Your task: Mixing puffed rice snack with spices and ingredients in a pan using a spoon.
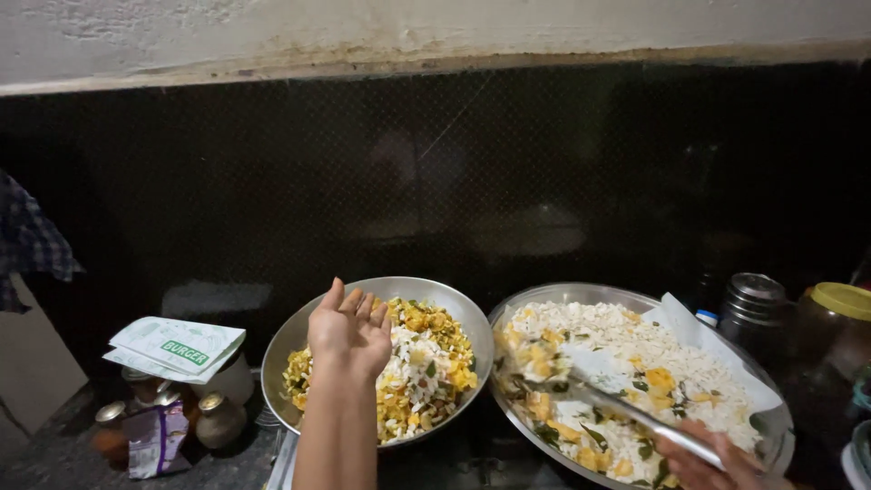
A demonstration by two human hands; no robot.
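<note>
The left hand (pixel 349 331) hovers over the left steel bowl (pixel 299 340), palm up, fingers together and loosely extended, holding nothing. That bowl, heaped with a yellow and white puffed mix (pixel 426 367), touches the wide steel tray (pixel 581 292) to its right. The right hand (pixel 703 463), low over the tray's near rim, is clamped on a metal ladle (pixel 626 413) whose long axis runs from lower right up to the left, its blurred head pointing toward the bowl. A dark steel-lidded jar (pixel 755 313) stands just behind the tray.

Glossy black tiled wall (pixel 435 172) beneath a pale stained ledge (pixel 435 36).
</note>
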